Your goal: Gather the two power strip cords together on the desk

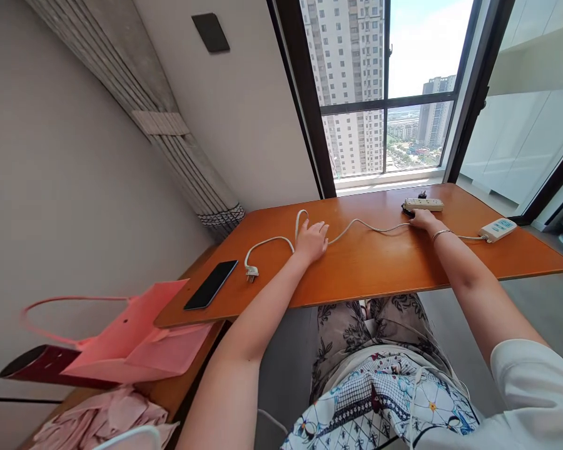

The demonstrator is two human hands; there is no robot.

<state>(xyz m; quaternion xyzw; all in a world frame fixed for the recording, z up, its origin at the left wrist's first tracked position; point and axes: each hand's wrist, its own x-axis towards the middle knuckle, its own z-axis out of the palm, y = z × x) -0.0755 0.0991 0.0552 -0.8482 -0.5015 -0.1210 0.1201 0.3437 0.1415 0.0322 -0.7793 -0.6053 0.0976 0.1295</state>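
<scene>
Hands lie well apart on an orange-brown table (380,269) that runs from left to right in front of a tall window (385,87). The left hand (312,240) rests palm down on a white cable (378,229), with its fingers lightly spread and flat, not gripping. From under this hand the cable curves left and near in a loop, ending in a plug (251,272) that lies loose on the wood. On the other side it snakes to the right, toward the right hand (422,219).

That hand (a thin bracelet (440,234) on its wrist) sits at the near edge of a cream power strip (423,204), by the far side of the table. Its fingertips are on something small and dark at the strip's left end. I cannot tell whether they pinch it or only touch it, since the hand hides its own fingers.

A second power strip (497,229) — white with a blue patch — lies further right, its cord passing just beside the right wrist. At the near left corner a dark phone (211,284) lies face up, and a pink bag (122,337) leans against the table edge below it.
</scene>
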